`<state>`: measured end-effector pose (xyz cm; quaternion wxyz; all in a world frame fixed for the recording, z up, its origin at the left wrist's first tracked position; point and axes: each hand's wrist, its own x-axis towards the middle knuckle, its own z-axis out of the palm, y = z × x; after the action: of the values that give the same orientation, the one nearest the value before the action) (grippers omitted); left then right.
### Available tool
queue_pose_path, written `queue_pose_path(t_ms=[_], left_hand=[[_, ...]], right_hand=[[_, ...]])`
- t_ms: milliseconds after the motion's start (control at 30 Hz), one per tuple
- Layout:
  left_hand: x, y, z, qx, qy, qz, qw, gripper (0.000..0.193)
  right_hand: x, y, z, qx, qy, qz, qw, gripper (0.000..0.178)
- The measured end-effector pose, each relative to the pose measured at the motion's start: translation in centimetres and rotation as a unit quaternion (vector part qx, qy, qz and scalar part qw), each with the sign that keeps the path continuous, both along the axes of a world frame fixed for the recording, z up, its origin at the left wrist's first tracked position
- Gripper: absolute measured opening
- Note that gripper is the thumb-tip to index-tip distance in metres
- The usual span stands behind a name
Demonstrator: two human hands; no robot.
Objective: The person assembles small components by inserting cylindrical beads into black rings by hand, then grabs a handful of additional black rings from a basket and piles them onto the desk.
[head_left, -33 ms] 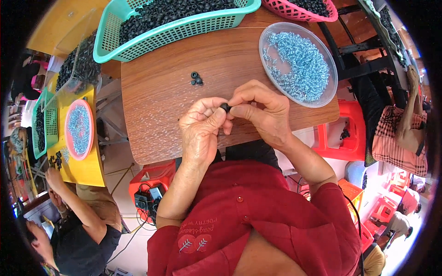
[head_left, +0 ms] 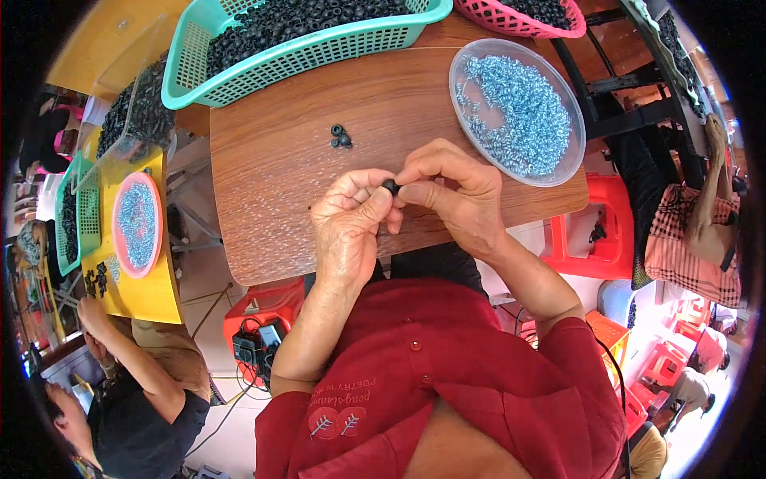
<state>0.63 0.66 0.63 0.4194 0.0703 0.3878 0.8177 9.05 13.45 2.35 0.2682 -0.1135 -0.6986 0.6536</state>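
My left hand and my right hand meet over the near part of the wooden-topped table. Between the left thumb and fingers is a small round black part, like a rubber or plastic cap. My right thumb and forefinger pinch its right side, so both hands grip the same piece. Fingers cover much of it. Beyond my hands a few black parts lie in a little cluster on the tabletop. To the right stands a round clear tub of tiny light-blue translucent pieces.
A turquoise basket heaped with black parts stands at the far edge, a pink basket beside it. Red stools flank the table. At left, a co-worker's hand is over a yellow table holding a pink-rimmed bowl.
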Motion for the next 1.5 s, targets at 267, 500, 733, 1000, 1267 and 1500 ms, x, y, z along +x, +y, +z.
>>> queue_pose_path(t_ms=[267, 500, 733, 1000, 1267, 1500], left_hand=[[0.2, 0.1, -0.1, -0.017, 0.044, 0.018, 0.999, 0.019], [0.7, 0.2, -0.7, -0.017, 0.053, 0.027, 0.998, 0.018], [1.2, 0.0, -0.5, -0.039, 0.105, 0.040, 0.993, 0.015], [1.9, 0.5, -0.1, -0.024, 0.146, 0.083, 0.986, 0.013], [2.6, 0.5, -0.2, -0.048, 0.168, 0.085, 0.981, 0.012], [2.3, 0.5, 0.1, -0.034, 0.119, 0.055, 0.991, 0.018]], right_hand=[[0.1, 0.6, 0.2, -0.126, -0.043, 0.050, 0.990, 0.015], [0.4, 0.6, -0.2, -0.182, -0.071, 0.049, 0.980, 0.016], [0.3, 1.7, 1.1, -0.208, -0.156, 0.100, 0.961, 0.026], [-0.1, 2.2, 0.3, -0.250, -0.125, 0.153, 0.948, 0.025], [-0.1, 2.1, -1.0, -0.231, -0.121, 0.160, 0.952, 0.016], [0.7, 1.7, -0.6, -0.290, -0.134, 0.184, 0.930, 0.031]])
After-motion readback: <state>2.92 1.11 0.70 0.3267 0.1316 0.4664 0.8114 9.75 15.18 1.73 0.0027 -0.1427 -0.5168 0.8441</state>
